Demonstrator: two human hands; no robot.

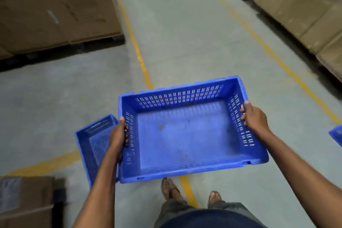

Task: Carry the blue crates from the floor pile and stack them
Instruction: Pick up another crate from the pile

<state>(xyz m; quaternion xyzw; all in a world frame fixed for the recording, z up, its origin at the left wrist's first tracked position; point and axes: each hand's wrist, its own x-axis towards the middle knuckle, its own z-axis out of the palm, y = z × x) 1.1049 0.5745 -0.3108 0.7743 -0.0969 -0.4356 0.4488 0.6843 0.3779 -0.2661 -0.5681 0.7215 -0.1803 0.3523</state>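
An empty blue crate (185, 135) with slotted walls is held level in front of me, above the grey floor. My left hand (119, 139) grips its left wall, thumb over the rim. My right hand (254, 118) clasps the right wall near the far corner. A second blue crate (92, 140) sits on the floor at the lower left, partly hidden behind my left forearm. The corner of another blue crate (336, 135) shows at the right edge.
Yellow floor lines (137, 50) run up the aisle ahead. Flat cardboard on a pallet (55, 9) lies to the left. Stacked cardboard boxes (305, 5) line the right side. A brown box (26, 201) stands at the bottom left. My sandalled feet (170, 189) are below the crate.
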